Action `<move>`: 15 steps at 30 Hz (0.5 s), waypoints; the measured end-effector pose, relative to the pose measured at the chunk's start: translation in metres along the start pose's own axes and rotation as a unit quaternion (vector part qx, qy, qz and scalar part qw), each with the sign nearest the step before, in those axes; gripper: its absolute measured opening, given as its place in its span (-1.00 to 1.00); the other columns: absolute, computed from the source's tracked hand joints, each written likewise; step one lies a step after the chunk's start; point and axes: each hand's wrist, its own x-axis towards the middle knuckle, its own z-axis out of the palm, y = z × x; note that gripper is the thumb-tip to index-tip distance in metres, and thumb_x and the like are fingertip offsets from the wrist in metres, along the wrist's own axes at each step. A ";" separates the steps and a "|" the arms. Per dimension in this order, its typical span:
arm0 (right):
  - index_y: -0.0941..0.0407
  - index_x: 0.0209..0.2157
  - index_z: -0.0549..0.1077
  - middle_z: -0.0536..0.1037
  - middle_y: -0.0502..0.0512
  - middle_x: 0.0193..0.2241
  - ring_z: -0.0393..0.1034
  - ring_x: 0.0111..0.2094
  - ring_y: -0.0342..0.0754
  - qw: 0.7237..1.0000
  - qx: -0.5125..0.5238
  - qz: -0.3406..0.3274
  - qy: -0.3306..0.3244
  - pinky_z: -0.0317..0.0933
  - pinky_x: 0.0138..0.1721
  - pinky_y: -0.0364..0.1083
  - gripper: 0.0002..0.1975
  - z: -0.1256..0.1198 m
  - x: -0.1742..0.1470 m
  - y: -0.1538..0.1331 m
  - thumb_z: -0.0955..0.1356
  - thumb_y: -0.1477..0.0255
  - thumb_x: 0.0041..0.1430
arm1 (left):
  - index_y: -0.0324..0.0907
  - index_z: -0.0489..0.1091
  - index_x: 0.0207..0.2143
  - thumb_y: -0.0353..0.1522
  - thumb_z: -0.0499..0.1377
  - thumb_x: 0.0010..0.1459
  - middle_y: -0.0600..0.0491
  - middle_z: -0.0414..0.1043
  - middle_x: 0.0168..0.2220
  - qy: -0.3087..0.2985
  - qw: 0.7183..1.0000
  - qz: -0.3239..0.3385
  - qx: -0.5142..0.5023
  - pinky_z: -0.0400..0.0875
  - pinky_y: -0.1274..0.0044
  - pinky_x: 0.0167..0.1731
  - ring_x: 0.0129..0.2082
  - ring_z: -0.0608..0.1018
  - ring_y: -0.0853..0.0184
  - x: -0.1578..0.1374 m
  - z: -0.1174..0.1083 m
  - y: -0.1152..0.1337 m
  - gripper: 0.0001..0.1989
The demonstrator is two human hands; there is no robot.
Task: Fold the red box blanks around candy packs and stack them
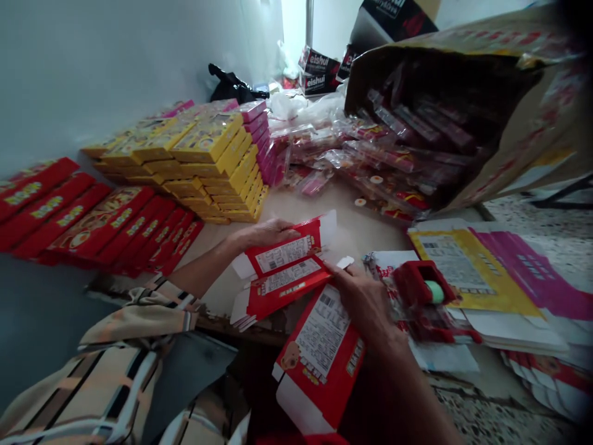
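My left hand (272, 233) is closed on the far left edge of a red folding carton (282, 254) with white end flaps spread out. My right hand (364, 296) grips the right end of the same carton, its thumb and fingers by a white flap; part of that grip is hidden. Just below lie more flattened red cartons (287, 295), their white flaps layered at the left. Under my right wrist a red printed flat carton (324, 346) slants down past the table edge. A red tape dispenser (424, 287) with pale green tape stands right of my right hand.
Stacked yellow boxes (208, 139) and a row of red boxes (115, 216) stand at the left. Clear-wrapped packets (384, 154) spill from a large cardboard box (523, 123). Flat yellow cartons (463, 259) and magenta cartons (532, 266) lie at the right.
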 end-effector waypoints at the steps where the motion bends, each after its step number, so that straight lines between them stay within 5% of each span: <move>1: -0.21 0.26 0.41 0.66 0.05 -0.09 0.55 -0.42 -0.03 1.000 -0.012 -0.011 -0.008 0.06 -0.52 -0.12 -0.39 -0.001 0.001 -0.001 0.31 0.62 0.29 | -0.27 0.62 -0.31 -0.12 0.32 0.16 0.04 0.60 -0.42 0.008 1.000 -0.003 -0.016 0.28 0.61 -0.49 -0.45 0.52 0.35 0.000 -0.001 -0.001 -0.65; 6: -0.15 0.22 0.48 0.66 0.08 -0.14 0.54 -0.41 -0.03 0.996 -0.058 -0.058 0.024 0.05 -0.50 -0.11 -0.45 -0.002 -0.011 -0.004 0.31 0.62 0.30 | -0.30 0.62 -0.24 -0.13 0.34 0.13 -0.04 0.64 -0.38 0.079 0.987 -0.049 -0.129 0.40 0.54 -0.48 -0.49 0.58 0.29 -0.004 -0.014 -0.018 -0.63; 10: -0.09 0.20 0.52 0.66 0.10 -0.24 0.48 -0.45 -0.04 0.987 -0.079 -0.046 0.132 0.08 -0.48 -0.10 -0.49 -0.014 -0.039 0.004 0.31 0.59 0.30 | -0.30 0.57 -0.20 -0.11 0.35 0.10 -0.10 0.66 -0.36 0.217 0.941 -0.081 -0.248 0.54 0.43 -0.36 -0.44 0.65 0.20 -0.023 -0.023 -0.041 -0.59; 15: -0.11 0.21 0.51 0.67 0.13 -0.27 0.43 -0.49 -0.04 0.968 -0.122 0.009 0.219 0.04 -0.50 -0.09 -0.47 -0.056 -0.080 0.012 0.30 0.57 0.28 | -0.28 0.55 -0.21 -0.19 0.40 0.05 -0.09 0.68 -0.37 0.312 0.869 -0.104 -0.370 0.59 0.37 -0.31 -0.40 0.67 0.15 -0.062 0.015 -0.065 -0.64</move>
